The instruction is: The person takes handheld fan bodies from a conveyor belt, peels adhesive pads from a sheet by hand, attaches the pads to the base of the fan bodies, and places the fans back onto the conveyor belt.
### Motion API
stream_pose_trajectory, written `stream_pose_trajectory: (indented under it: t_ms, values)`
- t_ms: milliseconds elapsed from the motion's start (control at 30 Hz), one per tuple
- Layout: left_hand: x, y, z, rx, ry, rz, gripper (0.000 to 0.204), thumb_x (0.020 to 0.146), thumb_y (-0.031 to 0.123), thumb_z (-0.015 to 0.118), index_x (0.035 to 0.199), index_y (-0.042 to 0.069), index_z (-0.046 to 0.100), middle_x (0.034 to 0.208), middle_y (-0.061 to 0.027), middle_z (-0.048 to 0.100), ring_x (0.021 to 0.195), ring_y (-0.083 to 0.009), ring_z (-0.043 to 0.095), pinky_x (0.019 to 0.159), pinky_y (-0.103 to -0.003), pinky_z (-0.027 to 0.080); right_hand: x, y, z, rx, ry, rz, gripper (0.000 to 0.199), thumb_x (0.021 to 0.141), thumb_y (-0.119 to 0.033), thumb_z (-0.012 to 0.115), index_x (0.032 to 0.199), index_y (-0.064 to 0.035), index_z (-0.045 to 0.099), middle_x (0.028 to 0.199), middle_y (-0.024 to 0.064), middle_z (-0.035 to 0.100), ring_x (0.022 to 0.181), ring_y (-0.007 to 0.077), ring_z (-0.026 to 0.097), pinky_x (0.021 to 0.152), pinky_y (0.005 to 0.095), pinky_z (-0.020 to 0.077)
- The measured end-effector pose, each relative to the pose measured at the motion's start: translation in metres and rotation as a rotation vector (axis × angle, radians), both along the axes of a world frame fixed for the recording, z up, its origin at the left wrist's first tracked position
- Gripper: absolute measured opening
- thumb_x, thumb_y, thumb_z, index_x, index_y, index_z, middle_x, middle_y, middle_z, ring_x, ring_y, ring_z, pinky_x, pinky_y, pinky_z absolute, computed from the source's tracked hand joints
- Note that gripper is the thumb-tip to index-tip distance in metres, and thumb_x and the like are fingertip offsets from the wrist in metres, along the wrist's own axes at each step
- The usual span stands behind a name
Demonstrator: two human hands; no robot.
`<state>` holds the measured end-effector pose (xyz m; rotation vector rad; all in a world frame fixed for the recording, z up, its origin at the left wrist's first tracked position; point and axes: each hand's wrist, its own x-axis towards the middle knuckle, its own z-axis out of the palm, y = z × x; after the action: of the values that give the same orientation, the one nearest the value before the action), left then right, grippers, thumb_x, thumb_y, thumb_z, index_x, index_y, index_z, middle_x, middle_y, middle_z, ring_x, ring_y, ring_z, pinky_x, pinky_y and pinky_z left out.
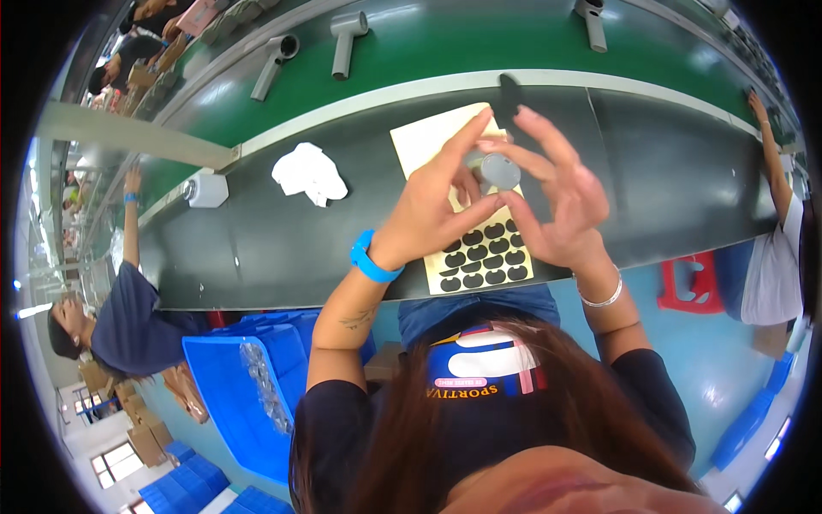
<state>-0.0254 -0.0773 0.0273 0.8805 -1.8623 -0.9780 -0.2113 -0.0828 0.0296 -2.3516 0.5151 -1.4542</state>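
Holding a grey round-ended part (501, 172) up between both hands, over the sheets on the dark bench (668, 163). Clamped at its left by the left hand (433, 204), thumb under its near edge. Flanked at its right by the right hand (568, 206), thumb and middle finger at the rim (can't tell if pressing). Right by the right index fingertip, a dark oval piece (510, 90) (stuck or loose, can't tell). Underneath, toward the near edge, a sheet (435, 281) of black stickers (495, 277); farther off, a plain cream sheet (425, 140). To the left, a crumpled white cloth (310, 174), then a white bottle (205, 191). On the far green belt (462, 43), grey pipe-shaped parts (342, 56).
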Motion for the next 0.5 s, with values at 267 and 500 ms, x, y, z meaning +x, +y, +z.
stream_pose_trajectory:
  t_ms: [267,500]
  values:
    - [0.005,0.029,-0.023,-0.113,0.152,0.102,0.049,0.08,-0.011,0.062,0.126,-0.002,0.049,0.119,-0.016,0.055,0.103,-0.0237,0.061,0.081,-0.034,0.058,-0.007,0.031,0.012,0.159,0.042,-0.188,0.056,0.084,0.004,0.06,0.132,-0.0047,0.033,0.114,0.0213,0.057,0.103,0.0291,0.058,0.093,0.0386,0.0434]
    - [-0.005,0.039,-0.026,-0.092,0.234,0.169,0.042,0.076,-0.005,0.068,0.116,0.003,0.061,0.118,-0.0136,0.058,0.094,-0.0202,0.063,0.071,-0.027,0.057,0.007,0.053,0.005,0.639,-0.477,-0.076,0.046,0.086,0.007,0.055,0.126,-0.0032,0.035,0.091,0.0101,0.052,0.091,0.0196,0.055,0.084,0.0313,0.0443]
